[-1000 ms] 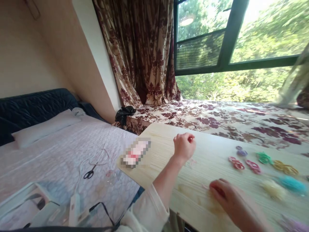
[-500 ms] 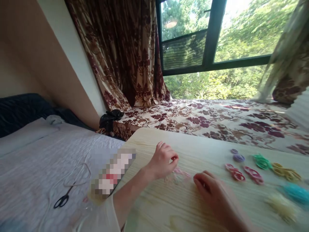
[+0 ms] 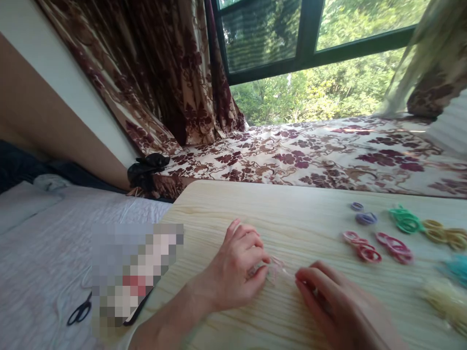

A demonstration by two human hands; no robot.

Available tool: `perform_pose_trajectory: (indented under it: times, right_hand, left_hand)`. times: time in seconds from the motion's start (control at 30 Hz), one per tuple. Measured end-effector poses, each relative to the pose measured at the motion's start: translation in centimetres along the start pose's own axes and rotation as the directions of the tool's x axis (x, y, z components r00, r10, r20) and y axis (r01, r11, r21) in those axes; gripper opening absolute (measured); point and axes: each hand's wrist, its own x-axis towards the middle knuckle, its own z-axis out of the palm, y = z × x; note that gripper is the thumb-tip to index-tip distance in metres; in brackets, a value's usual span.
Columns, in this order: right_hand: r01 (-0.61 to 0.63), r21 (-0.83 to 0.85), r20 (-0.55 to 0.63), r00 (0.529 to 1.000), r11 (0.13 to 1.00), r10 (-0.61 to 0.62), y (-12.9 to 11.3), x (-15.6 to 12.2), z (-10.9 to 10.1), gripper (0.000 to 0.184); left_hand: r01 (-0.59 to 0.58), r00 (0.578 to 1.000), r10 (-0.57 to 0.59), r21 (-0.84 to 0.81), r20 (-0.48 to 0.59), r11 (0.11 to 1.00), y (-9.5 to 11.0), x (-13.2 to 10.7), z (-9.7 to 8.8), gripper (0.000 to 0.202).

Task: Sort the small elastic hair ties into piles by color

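Note:
A small tangle of pale pink and whitish translucent bands [image 3: 276, 270] lies on the wooden table between my hands. My left hand [image 3: 239, 270] is at its left edge, fingers curled and thumb close to the index finger; what sits between them is hidden. On the other side, my right hand [image 3: 330, 299] has thumb and index finger pinched together. A thin pale strand runs from the tangle to those right fingertips. Both hands rest low over the table surface.
Sorted hair ties lie at the right: purple [image 3: 366, 218], green [image 3: 406, 219], yellow [image 3: 443, 234], red [image 3: 368, 253], pink [image 3: 396, 247], blue [image 3: 458, 269] and a cream bundle [image 3: 443, 299]. Scissors [image 3: 79, 312] lie on the bed, beside a blurred-out object [image 3: 140, 277].
The view has tipped down and closer to the table. My left hand has come down onto the pale bands, and a strand now stretches to my right fingertips.

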Motion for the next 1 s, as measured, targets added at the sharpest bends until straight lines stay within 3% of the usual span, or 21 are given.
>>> perform_pose_trajectory:
  times: [0.13, 0.3, 0.57, 0.73, 1.0]
  right_hand:
    - [0.013, -0.011, 0.011, 1.0, 1.0, -0.013, -0.7, -0.2, -0.3, 0.024]
    - [0.028, -0.002, 0.018, 0.999, 1.0, -0.028, -1.1, -0.1, -0.2, 0.021]
    - [0.025, -0.026, 0.032, 0.999, 0.999, -0.024, -1.0, -0.3, -0.2, 0.021]
    - [0.009, 0.011, 0.046, 0.999, 1.0, -0.01, -0.8, -0.3, -0.1, 0.019]
    - [0.02, 0.059, -0.097, 0.995, 0.998, -0.014, -1.2, 0.0, -0.3, 0.019]
  left_hand:
    - [0.016, 1.0, -0.016, -0.009, -0.01, 1.0, 0.3, -0.2, 0.8, 0.005]
    - [0.048, 0.998, -0.048, 0.003, -0.035, 0.999, 0.6, -0.5, 1.6, 0.017]
    - [0.065, 0.998, -0.066, 0.026, 0.022, 0.998, 0.8, -0.5, 1.1, 0.011]
    - [0.042, 0.999, -0.041, 0.035, -0.019, 0.999, 0.9, -0.4, 1.0, 0.013]
    - [-0.033, 0.997, 0.031, -0.027, -0.075, 0.999, 1.4, -0.5, 1.0, 0.015]
